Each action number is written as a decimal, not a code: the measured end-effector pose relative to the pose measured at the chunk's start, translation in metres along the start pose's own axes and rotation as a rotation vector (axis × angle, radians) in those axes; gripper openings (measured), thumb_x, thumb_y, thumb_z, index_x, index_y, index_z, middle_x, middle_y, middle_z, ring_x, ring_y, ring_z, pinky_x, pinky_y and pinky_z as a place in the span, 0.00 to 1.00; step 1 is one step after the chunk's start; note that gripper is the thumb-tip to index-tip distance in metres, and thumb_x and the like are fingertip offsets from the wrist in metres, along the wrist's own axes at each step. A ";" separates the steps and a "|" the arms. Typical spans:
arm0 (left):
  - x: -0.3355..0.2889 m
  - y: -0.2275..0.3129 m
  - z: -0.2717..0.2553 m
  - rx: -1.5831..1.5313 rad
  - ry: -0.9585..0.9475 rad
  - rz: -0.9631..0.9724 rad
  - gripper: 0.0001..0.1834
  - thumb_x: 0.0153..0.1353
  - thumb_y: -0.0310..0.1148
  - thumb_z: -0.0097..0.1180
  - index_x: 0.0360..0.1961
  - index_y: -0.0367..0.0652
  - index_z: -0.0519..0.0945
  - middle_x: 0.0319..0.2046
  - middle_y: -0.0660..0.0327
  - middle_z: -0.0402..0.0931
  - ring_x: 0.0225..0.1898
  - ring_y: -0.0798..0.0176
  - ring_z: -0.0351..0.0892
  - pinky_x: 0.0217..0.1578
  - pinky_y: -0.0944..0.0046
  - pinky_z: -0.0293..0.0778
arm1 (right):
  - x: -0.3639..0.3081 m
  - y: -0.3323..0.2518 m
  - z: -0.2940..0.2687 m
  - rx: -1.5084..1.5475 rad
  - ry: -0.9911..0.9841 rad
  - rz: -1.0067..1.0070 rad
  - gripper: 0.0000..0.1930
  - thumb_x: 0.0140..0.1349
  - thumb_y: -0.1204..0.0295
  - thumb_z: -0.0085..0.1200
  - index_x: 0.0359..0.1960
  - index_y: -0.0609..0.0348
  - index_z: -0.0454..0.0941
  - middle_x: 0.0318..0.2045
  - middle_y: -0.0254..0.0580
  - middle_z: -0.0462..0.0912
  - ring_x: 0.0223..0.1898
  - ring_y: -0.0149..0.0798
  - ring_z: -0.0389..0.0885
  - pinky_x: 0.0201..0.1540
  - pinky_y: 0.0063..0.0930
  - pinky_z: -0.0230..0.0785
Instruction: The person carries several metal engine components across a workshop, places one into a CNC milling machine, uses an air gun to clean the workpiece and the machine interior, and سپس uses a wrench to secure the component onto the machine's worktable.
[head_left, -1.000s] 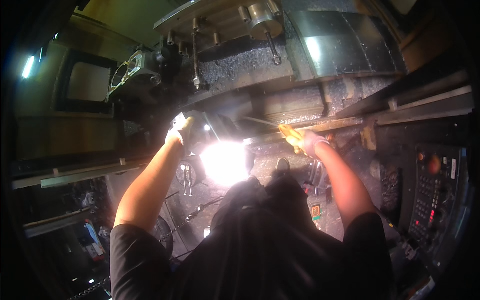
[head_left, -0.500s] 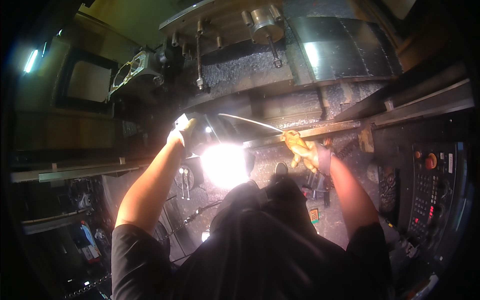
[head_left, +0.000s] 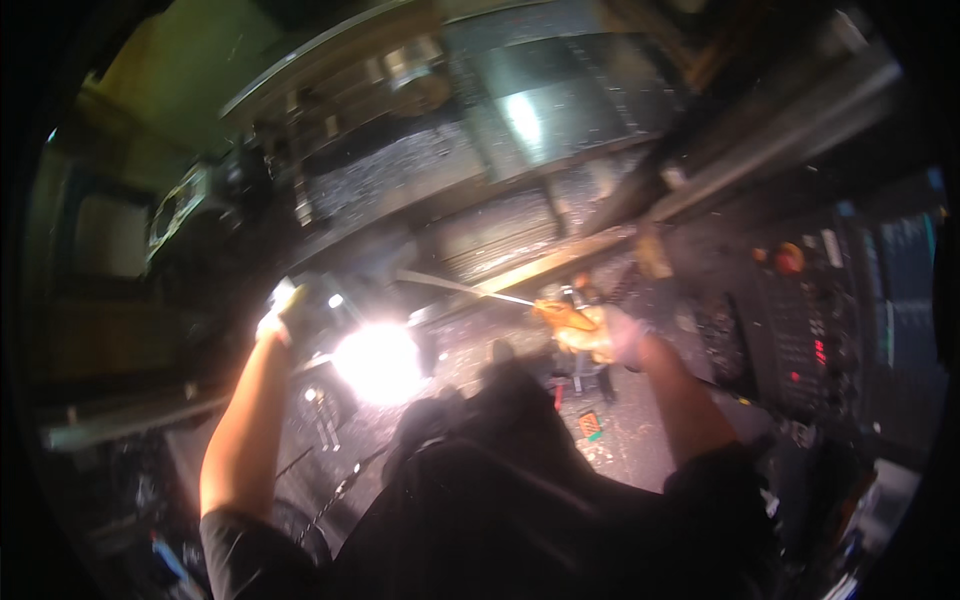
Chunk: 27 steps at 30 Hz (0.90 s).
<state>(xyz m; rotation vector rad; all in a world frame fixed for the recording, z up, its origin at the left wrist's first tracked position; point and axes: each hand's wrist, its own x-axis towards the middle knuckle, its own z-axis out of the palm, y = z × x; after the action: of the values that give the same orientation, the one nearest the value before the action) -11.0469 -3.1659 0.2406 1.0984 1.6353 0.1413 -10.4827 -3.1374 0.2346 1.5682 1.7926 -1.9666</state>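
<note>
My right hand [head_left: 585, 330], in a tan work glove, is closed round one end of a long thin pale rod [head_left: 465, 287]. The rod points left and slightly away from me, its far end beside the machine's front ledge. My left hand [head_left: 277, 312] is stretched forward on the left, its fingers closed by a small whitish piece that blur leaves unclear. A glaring white light [head_left: 380, 363] shines between my arms, nearer the left hand, and washes out what lies around it.
Ahead is a machine's dark interior with a metal cover [head_left: 545, 95] and a front ledge [head_left: 560, 270]. A control panel [head_left: 810, 320] with a red button [head_left: 790, 258] stands at right. An openwork metal part [head_left: 180, 215] is at far left. A chain [head_left: 345, 485] hangs near my left arm.
The whole view has swung, blurring the picture; the machine sits further left and tilted, and more shows beyond the control panel. The rod stays in my right hand, now sloping more toward me.
</note>
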 end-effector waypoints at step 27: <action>0.018 -0.085 -0.010 -0.607 -0.077 0.040 0.23 0.77 0.48 0.39 0.64 0.48 0.72 0.59 0.60 0.75 0.60 0.65 0.72 0.61 0.62 0.70 | 0.089 0.026 -0.081 1.221 0.684 -1.068 0.14 0.64 0.76 0.62 0.51 0.59 0.78 0.47 0.46 0.76 0.41 0.34 0.74 0.45 0.32 0.71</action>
<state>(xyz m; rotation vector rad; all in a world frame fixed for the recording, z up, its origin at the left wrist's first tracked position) -11.1033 -3.1971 0.1813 0.6574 1.3674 0.5742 -10.4596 -3.0343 0.1714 1.7783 1.9032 -3.9919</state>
